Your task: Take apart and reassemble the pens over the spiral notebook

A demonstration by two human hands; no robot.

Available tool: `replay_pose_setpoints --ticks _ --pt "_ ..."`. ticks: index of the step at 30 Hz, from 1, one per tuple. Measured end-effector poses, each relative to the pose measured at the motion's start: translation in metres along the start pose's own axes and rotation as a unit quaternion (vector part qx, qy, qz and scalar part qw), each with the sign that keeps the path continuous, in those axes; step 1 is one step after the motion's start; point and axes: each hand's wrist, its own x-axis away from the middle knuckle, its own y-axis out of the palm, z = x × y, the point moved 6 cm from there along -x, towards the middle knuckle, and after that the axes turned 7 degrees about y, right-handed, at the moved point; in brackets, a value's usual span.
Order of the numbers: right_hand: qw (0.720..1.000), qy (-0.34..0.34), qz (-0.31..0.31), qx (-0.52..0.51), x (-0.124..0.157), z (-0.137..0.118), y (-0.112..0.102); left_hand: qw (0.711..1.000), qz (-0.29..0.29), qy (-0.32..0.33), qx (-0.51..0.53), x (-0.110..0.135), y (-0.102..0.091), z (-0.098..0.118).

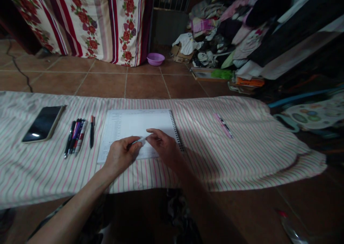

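A spiral notebook (pixel 145 120) lies flat and unfolded to a page with printed rows at its left side. Over its lower half, my left hand (pixel 120 156) pinches a small, slim whitish piece (pixel 141 139) between thumb and fingers; its exact kind is too small and blurred to tell. My right hand (pixel 165 146) meets the piece's other end, its thumb and fingertips closed there with one finger raised a little. Left of the notebook lies a dark pen with an orange end (pixel 92 132). Beside that is a bunch of several pens (pixel 75 137).
A phone (pixel 44 124) rests at the left of the striped cloth (pixel 255 143). A pink patterned pen (pixel 225 125) lies to the right. Beyond the table are a purple basin (pixel 156 59), a floral curtain (pixel 91 22) and piled clothes (pixel 209 25).
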Motion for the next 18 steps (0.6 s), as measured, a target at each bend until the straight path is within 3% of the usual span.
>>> replay_pose_setpoints --ticks 8,18 --pt "0.999 -0.05 -0.006 -0.006 -0.001 -0.002 0.003 1.0 -0.009 0.01 0.022 0.002 0.003 0.001" --pt "0.995 -0.045 -0.021 0.081 -0.001 -0.007 0.003 0.997 -0.005 0.066 -0.04 0.003 0.002 0.01"
